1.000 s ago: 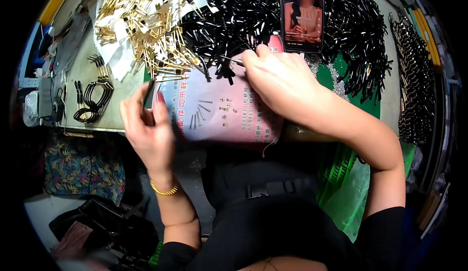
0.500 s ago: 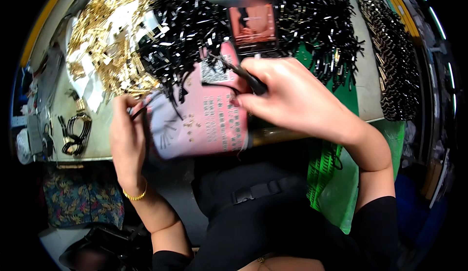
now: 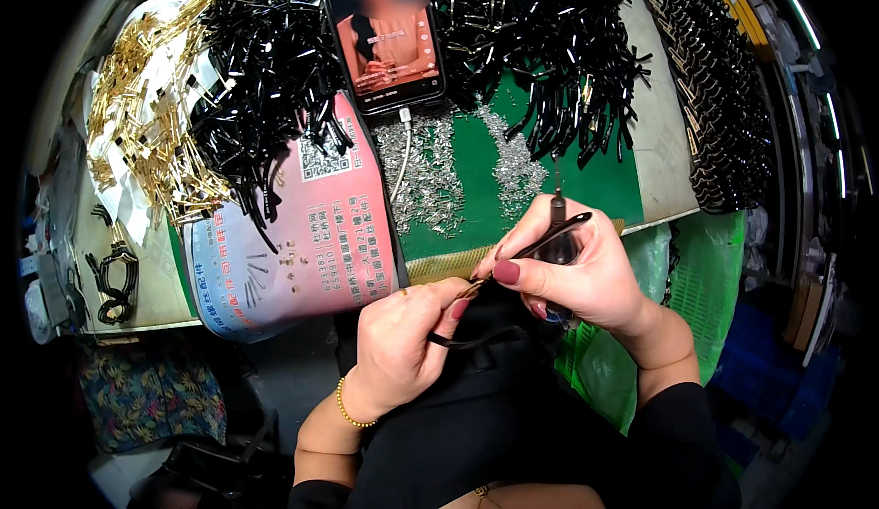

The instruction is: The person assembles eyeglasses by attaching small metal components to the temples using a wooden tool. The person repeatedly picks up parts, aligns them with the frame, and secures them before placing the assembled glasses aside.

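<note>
Just in front of the table edge my two hands meet over slim black eyeglass parts. My left hand [image 3: 398,340] is closed on them, pinching gold-coloured metal between thumb and finger, while a curved black temple arm [image 3: 490,336] juts out below. Another black temple arm [image 3: 560,232] crosses my right hand [image 3: 600,276], which closes around the parts from the other side. Tucked in that same right hand is a screwdriver [image 3: 558,205], its thin shaft pointing up and away from me. My fingers hide the spot where the pieces meet.
Heaps of black temple arms [image 3: 265,60] and gold metal parts [image 3: 151,97] cover the table's far side. Small silver pieces [image 3: 426,175] lie on the green mat [image 3: 472,157]. A phone [image 3: 389,79] with a white cable stands behind the pink-blue sheet [image 3: 275,207]. Glasses frames [image 3: 117,276] rest left.
My hands have come together in front of the table, away from the pink-blue sheet. My left hand moved right and nearer; my right hand moved down and right with the screwdriver.
</note>
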Tool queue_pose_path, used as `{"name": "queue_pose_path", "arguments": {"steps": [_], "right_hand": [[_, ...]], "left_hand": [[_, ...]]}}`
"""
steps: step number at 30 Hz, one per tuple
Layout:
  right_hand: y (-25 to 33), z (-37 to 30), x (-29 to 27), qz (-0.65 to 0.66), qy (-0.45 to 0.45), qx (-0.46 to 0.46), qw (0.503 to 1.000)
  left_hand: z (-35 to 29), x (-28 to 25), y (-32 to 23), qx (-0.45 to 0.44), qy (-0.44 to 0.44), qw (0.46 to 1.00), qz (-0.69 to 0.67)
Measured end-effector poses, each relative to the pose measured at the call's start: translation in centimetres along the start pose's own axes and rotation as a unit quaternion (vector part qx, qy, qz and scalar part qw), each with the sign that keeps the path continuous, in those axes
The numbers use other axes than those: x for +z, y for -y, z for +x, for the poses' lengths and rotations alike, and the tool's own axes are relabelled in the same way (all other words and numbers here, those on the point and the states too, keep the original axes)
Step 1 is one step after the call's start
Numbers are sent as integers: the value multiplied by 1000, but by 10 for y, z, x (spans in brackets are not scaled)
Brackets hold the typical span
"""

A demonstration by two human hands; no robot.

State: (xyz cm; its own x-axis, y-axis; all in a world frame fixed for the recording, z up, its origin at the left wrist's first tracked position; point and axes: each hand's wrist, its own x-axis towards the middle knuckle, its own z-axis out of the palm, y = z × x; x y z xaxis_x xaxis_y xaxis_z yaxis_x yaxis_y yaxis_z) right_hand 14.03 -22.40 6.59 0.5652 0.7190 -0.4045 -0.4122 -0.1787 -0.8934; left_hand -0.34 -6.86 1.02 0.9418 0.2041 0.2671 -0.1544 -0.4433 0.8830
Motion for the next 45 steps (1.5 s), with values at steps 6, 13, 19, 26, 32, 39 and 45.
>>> {"name": "queue_pose_path", "arguments": {"steps": [6, 13, 19, 26, 32, 39, 45], "right_hand": [[-9, -6, 4, -8, 23, 4, 1000], [15, -19, -38, -538, 25, -3, 842], [3, -23, -50, -680, 33, -101, 725], [-7, -21, -53, -665, 0, -133, 735], [-2, -18, -55, -660, 18, -124, 740], [-3, -19, -58, -665, 40, -141, 732], [0, -15, -53, -678, 55, -121, 723]], "left_hand": [[2, 10, -6, 29, 6, 998, 48], [-16, -14, 0, -99, 11, 995, -6], [-16, -7, 3, -166, -88, 966, -176], [1, 20, -3, -183, -28, 968, -168], [24, 31, -11, -228, 63, 956, -175], [12, 23, -9, -204, -11, 968, -149], [7, 18, -5, -216, -22, 964, -154]]}}
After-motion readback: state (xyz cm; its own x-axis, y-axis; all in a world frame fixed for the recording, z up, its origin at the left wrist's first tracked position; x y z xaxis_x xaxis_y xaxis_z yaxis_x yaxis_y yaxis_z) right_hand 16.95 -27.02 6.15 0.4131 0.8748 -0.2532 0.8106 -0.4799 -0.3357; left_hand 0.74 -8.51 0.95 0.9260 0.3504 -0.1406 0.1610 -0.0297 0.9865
